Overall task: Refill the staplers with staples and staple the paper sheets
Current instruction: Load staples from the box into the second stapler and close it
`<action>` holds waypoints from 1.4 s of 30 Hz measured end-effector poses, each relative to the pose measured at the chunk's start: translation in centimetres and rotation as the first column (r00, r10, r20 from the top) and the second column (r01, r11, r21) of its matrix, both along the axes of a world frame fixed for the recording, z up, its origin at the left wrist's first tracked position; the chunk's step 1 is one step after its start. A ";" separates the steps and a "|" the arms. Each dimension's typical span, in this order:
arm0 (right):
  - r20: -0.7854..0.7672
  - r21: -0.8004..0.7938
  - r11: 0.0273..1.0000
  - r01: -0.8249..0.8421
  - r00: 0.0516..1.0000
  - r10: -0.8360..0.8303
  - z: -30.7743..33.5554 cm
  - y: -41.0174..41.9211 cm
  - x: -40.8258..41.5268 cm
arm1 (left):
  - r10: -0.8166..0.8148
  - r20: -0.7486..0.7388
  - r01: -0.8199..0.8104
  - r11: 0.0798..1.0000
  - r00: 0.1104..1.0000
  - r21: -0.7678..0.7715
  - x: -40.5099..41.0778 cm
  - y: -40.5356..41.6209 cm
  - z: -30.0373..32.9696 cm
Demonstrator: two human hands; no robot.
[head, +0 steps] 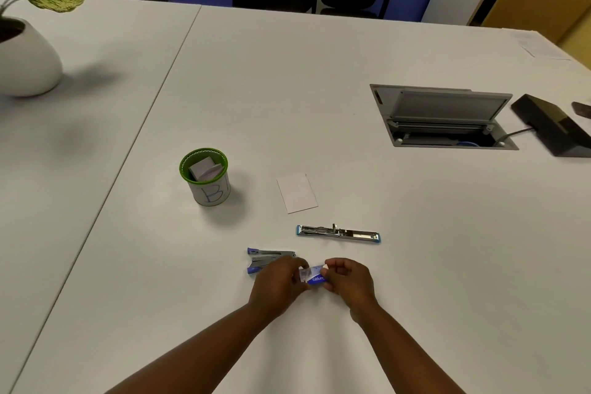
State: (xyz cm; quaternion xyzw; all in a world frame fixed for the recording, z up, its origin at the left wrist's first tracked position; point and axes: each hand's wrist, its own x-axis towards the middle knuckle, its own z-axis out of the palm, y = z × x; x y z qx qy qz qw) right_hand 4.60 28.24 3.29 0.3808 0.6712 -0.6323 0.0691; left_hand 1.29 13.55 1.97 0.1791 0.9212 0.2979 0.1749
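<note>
Staple box [313,277], small and blue-and-white, sits pinched between both hands just above the white table [415,265]: left hand [278,285] and right hand [347,280] each close their fingers on one end. Touching the left hand lies a purple-tipped stapler [267,258]. Farther off, a blue-tipped stapler [338,232] lies folded out flat, then paper sheets [297,192] and a green-rimmed cup [206,176] holding folded papers.

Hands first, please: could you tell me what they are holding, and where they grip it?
A small blue and white staple box, held between both hands: the left hand at its left end, the right hand at its right end.
</note>
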 end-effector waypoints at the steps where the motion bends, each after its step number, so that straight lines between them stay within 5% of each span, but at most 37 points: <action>1: -0.002 -0.044 0.999 0.022 1.000 -0.023 0.2 0.1 -0.2 | 0.008 -0.013 -0.008 1.000 1.000 0.014 -0.1 -0.1 0.2; 9: -0.015 -0.295 0.944 0.146 0.987 -0.157 1.5 1.1 -0.7 | 0.048 0.043 -0.056 0.975 0.998 0.215 -0.8 -0.4 0.7; 29: -0.084 -0.061 0.985 0.161 0.983 -0.165 1.2 -0.2 -1.0 | 0.141 0.082 -0.157 0.957 0.987 0.243 -1.2 -0.3 0.8; 31: -0.088 -0.020 0.994 0.111 0.990 -0.112 1.5 -0.1 -1.1 | 0.155 0.095 -0.175 0.953 0.983 0.249 -1.4 -0.3 0.7; 33: -0.147 0.206 0.978 -0.042 0.986 0.074 1.6 0.4 -1.1 | 0.166 0.119 -0.193 0.944 0.979 0.268 -1.6 -0.4 0.8; 37: -0.129 0.517 0.727 -0.451 0.799 0.587 2.1 1.3 -1.8 | 0.188 0.157 -0.232 0.911 0.969 0.341 -1.9 0.0 1.2; 39: -0.078 0.588 0.626 -0.512 0.735 0.674 2.3 1.5 -2.5 | 0.197 0.176 -0.252 0.886 0.964 0.390 -2.2 0.4 1.5; 42: -0.113 0.628 0.630 -0.457 0.747 0.655 2.3 1.7 -3.5 | 0.183 0.163 -0.237 0.867 0.970 0.439 -3.0 0.9 2.0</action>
